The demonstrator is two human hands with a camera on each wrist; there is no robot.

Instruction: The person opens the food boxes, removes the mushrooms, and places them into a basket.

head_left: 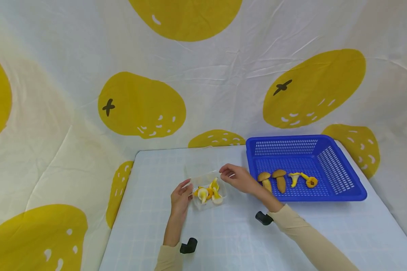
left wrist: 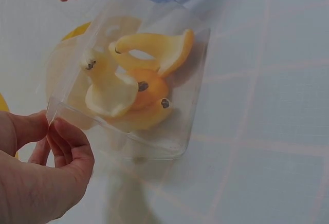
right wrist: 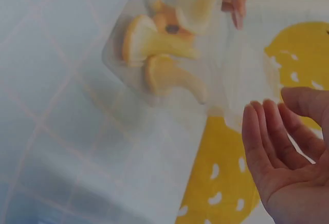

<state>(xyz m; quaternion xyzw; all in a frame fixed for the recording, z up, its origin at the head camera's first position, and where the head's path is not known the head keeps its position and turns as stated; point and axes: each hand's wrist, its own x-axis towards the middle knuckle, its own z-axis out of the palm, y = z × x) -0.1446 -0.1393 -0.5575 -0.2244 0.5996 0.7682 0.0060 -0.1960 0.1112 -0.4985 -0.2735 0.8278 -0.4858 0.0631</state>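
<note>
A clear plastic box (left wrist: 177,144) with a raised see-through lid (head_left: 197,162) stands on the table. Inside lie several yellow and white mushrooms (head_left: 203,195), and an orange one (left wrist: 149,88) sits among them. My left hand (head_left: 181,197) pinches the left rim of the box between thumb and fingers, plain in the left wrist view. Near the far right corner of the box hovers my right hand (head_left: 239,178). Its fingers are loosely bent with nothing between them in the right wrist view, and a gap parts it from the box there.
To the right, a blue plastic basket (head_left: 342,195) holds two brown-capped mushrooms (head_left: 279,181) and two yellow ones (head_left: 311,182). My right forearm passes by its near left corner. A fruit-patterned cloth (head_left: 210,94) hangs behind the pale checked table (head_left: 149,180).
</note>
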